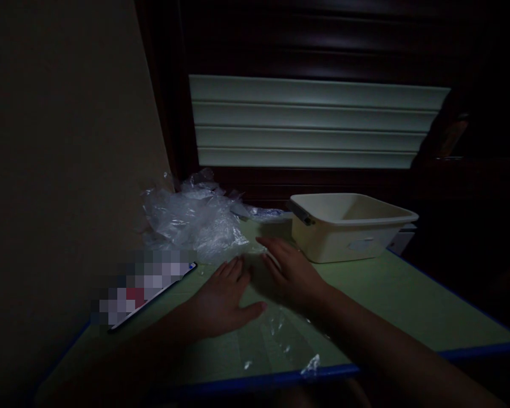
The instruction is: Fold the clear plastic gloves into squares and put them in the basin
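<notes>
My left hand (223, 297) rests low over the green table top (425, 306), palm down, its fingers stretched forward and the thumb pointing right. Just right of it, my right hand (291, 272) reaches forward with fingers extended, slightly blurred. Neither hand appears to grasp anything. Beneath and in front of my wrists lies a thin clear plastic bag (280, 343), flat on the table, with shiny creases near the front edge. A heap of crumpled clear plastic bags (199, 218) sits beyond my left fingertips. Dim light hides exactly where my fingers touch the plastic.
A cream plastic basin (340, 241) with a grey handle stands at the back right. To the left lies a slim device (153, 294), its screen blurred out. A wall borders the left side; slatted panels (314, 122) rise behind. Blue trim (331, 371) lines the table's edge.
</notes>
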`<action>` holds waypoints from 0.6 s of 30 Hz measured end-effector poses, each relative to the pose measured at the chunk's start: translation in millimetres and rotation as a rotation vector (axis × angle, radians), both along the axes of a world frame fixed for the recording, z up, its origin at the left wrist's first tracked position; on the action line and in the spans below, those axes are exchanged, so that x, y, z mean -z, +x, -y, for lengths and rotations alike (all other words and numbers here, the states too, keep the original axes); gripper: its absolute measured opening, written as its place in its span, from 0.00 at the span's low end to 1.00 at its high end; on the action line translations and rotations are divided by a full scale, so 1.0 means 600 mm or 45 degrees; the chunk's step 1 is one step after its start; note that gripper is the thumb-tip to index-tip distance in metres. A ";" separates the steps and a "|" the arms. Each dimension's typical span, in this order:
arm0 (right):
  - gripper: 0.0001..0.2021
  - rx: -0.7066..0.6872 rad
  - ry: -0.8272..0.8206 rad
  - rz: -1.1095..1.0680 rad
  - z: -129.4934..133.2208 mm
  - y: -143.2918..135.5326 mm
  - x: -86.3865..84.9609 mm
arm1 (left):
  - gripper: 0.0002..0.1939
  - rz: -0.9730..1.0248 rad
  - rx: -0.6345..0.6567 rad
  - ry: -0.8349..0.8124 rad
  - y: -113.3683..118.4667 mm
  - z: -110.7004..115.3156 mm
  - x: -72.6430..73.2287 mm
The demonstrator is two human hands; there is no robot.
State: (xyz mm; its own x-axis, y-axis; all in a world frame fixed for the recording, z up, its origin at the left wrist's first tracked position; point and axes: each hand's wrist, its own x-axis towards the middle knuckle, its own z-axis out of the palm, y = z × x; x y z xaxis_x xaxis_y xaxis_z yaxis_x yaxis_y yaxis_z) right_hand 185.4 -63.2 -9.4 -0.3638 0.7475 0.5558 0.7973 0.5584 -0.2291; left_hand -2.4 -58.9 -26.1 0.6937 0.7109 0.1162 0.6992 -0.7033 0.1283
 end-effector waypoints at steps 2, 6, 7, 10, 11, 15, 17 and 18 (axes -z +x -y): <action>0.24 -0.056 -0.102 0.102 -0.004 -0.007 0.016 | 0.39 -0.002 -0.039 -0.008 -0.002 -0.003 0.002; 0.28 0.044 -0.287 0.223 -0.030 0.015 0.046 | 0.43 0.004 -0.103 -0.089 -0.009 -0.008 0.000; 0.30 0.105 -0.321 0.229 -0.037 0.024 0.051 | 0.43 0.000 -0.114 -0.098 -0.010 -0.009 -0.001; 0.32 0.249 -0.391 0.237 -0.050 0.045 0.059 | 0.42 0.006 -0.128 -0.106 -0.013 -0.009 -0.004; 0.32 0.275 -0.402 0.239 -0.053 0.049 0.059 | 0.42 0.017 -0.128 -0.110 -0.013 -0.008 -0.004; 0.31 0.326 -0.393 0.229 -0.051 0.050 0.051 | 0.42 0.058 -0.139 -0.110 -0.015 -0.007 -0.002; 0.31 0.337 -0.351 0.206 -0.043 0.045 0.038 | 0.44 0.043 -0.162 -0.096 -0.015 -0.007 0.002; 0.31 0.333 -0.321 0.192 -0.037 0.042 0.030 | 0.44 0.038 -0.183 -0.084 -0.015 -0.008 0.005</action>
State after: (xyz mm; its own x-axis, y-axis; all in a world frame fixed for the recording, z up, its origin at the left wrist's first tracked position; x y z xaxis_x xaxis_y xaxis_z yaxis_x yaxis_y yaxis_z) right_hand 210.3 -41.0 -27.2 -0.2063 0.9321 0.2978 0.9404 0.2729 -0.2026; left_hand -11.5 -53.9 -29.1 0.5815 0.8091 0.0849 0.7871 -0.5859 0.1929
